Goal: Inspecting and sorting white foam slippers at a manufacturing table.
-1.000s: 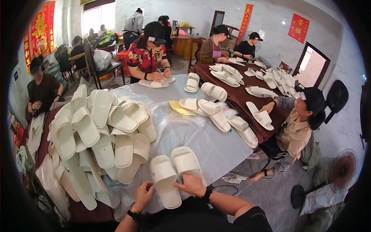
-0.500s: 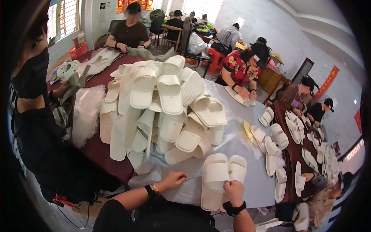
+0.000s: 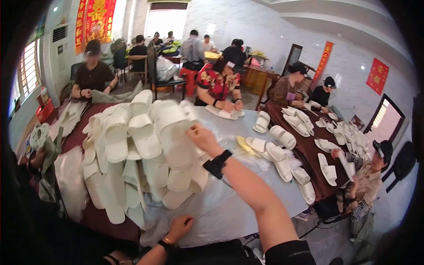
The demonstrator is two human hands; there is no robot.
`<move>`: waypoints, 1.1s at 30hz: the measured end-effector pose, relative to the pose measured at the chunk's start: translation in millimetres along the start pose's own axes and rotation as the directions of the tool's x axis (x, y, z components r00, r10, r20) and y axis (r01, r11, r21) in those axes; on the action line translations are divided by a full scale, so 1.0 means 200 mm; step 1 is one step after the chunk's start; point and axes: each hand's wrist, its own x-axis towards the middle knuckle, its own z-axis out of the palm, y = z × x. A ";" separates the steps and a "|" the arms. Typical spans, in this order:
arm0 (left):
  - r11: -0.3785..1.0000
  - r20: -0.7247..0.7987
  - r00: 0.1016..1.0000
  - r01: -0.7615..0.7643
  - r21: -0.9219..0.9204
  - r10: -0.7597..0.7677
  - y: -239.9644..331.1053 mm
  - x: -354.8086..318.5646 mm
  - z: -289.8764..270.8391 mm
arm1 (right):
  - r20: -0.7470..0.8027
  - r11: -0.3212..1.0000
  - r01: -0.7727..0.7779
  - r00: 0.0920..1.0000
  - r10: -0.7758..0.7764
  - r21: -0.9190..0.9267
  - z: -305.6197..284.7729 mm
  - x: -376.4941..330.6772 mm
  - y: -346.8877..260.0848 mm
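Note:
My right hand [image 3: 204,139] reaches forward over the table, closed on the edge of a pair of white slide slippers [image 3: 173,132]. The front slipper is slightly blurred and hangs before a big heap of matching white slippers [image 3: 115,139]; its partner shows only partly behind it. Low by the near table edge, my left hand [image 3: 181,227] rests with its fingers curled in, over the pale plastic sheet [image 3: 212,221]. I see nothing in it. Both wrists wear dark bands.
Several white slippers [image 3: 278,157] lie along the table's right side, beside a yellow sheet [image 3: 246,145]. Clear plastic bags [image 3: 70,181] lie left of the heap. Across the table a person in a floral shirt [image 3: 218,84] handles slippers. A brown table [image 3: 304,137] with more slippers stands at right.
My right hand has carried the slipper pair from the near edge up and left to the heap. My left hand is slightly lower in view. The head view has turned right.

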 end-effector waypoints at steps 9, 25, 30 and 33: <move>0.999 -0.034 0.999 -0.022 -0.043 0.020 0.02 0.00 0.01 | 0.032 0.979 0.180 0.983 -0.178 -0.094 0.22 -0.29 0.27; 0.993 -0.088 0.994 -0.052 0.105 0.061 0.01 0.01 0.04 | -0.487 0.398 -0.634 0.769 0.414 -0.663 -1.03 -1.09 1.52; 0.985 -0.091 0.993 -0.062 0.160 0.077 0.08 0.03 0.04 | -0.362 0.363 -0.607 0.751 0.552 -0.707 -1.10 -1.14 1.65; 0.977 -0.094 0.991 -0.075 0.200 0.095 0.09 0.03 0.03 | -0.352 0.427 -0.592 0.780 0.518 -0.683 -1.07 -1.07 1.71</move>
